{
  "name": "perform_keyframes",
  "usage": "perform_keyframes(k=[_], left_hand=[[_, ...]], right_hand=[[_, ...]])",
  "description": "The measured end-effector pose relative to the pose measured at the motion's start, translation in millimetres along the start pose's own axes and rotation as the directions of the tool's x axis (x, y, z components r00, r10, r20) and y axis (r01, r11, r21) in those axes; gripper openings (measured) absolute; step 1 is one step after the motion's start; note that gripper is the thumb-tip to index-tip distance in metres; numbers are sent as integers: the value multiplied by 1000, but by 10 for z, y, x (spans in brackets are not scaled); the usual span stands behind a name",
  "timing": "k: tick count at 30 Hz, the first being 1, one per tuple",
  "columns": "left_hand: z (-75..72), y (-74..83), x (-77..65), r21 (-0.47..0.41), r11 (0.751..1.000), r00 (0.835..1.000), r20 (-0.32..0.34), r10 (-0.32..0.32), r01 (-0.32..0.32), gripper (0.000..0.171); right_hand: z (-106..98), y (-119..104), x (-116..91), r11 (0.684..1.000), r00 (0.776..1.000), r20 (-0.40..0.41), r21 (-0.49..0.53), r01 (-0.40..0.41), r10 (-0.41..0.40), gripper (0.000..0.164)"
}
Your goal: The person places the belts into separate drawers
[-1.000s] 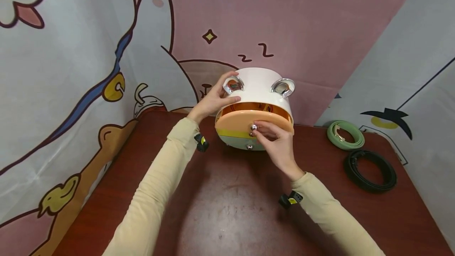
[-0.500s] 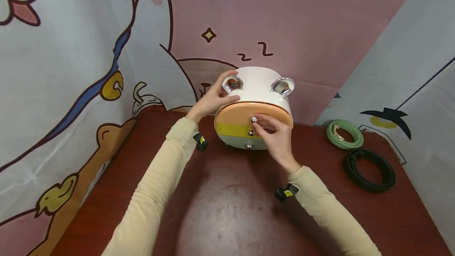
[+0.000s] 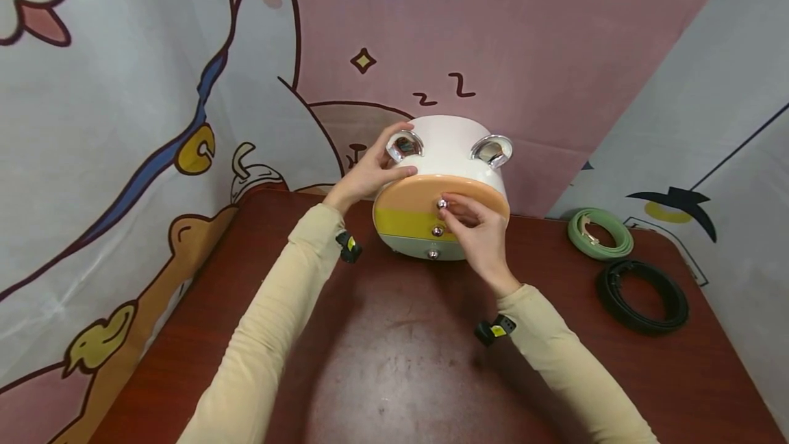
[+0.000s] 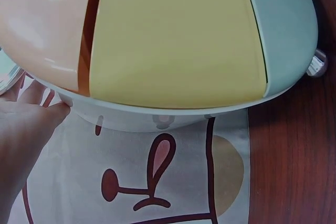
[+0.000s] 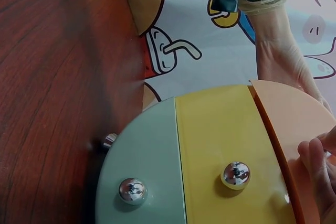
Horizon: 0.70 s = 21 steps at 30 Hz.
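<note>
A small white drawer box (image 3: 448, 139) with two chrome ears stands at the back of the table. Its front has a peach drawer (image 3: 414, 194) on top, a yellow drawer (image 3: 402, 223) in the middle and a pale green drawer (image 3: 407, 244) at the bottom, each with a round chrome knob. My left hand (image 3: 368, 173) holds the box around its left ear (image 3: 405, 147), thumb on the white shell. With thumb and fingers my right hand (image 3: 483, 242) pinches the top knob (image 3: 442, 203). A narrow brown gap (image 5: 276, 148) runs between the peach and yellow fronts in the right wrist view.
On the right of the dark red table (image 3: 382, 375) lie a coiled green belt (image 3: 618, 233) and, nearer, a coiled black belt (image 3: 668, 303). A cartoon-printed cloth (image 3: 518, 33) hangs close behind the box.
The peach drawer has gone in from partly pulled out to flush with the shell's edge. My right hand has moved slightly up and inward with its knob. The left hand has stayed put.
</note>
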<state>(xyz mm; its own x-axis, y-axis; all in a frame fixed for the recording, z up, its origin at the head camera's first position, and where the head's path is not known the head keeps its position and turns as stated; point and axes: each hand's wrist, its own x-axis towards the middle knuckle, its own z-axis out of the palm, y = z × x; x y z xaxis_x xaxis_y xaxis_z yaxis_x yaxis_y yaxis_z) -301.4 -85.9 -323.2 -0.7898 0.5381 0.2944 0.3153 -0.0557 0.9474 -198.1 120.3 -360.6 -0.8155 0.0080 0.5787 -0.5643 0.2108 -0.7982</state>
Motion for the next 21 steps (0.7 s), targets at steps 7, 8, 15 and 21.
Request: perform_keyframes(k=[7, 8, 15, 21], left_hand=[[5, 4, 4, -8, 1000, 1000, -4, 0, 0, 73], [6, 3, 2, -10, 1000, 1000, -5, 1, -1, 73], [9, 0, -3, -5, 1000, 1000, -10, -4, 4, 72], [14, 9, -5, 2, 1000, 1000, -12, -3, 3, 72]], right_hand=[[4, 3, 16, 1000, 1000, -2, -5, -23, 23, 25], [4, 5, 18, 1000, 1000, -3, -8, -23, 23, 25], [18, 27, 15, 1000, 1000, -8, -23, -7, 7, 25], [46, 56, 5, 999, 1000, -21, -32, -6, 5, 25]])
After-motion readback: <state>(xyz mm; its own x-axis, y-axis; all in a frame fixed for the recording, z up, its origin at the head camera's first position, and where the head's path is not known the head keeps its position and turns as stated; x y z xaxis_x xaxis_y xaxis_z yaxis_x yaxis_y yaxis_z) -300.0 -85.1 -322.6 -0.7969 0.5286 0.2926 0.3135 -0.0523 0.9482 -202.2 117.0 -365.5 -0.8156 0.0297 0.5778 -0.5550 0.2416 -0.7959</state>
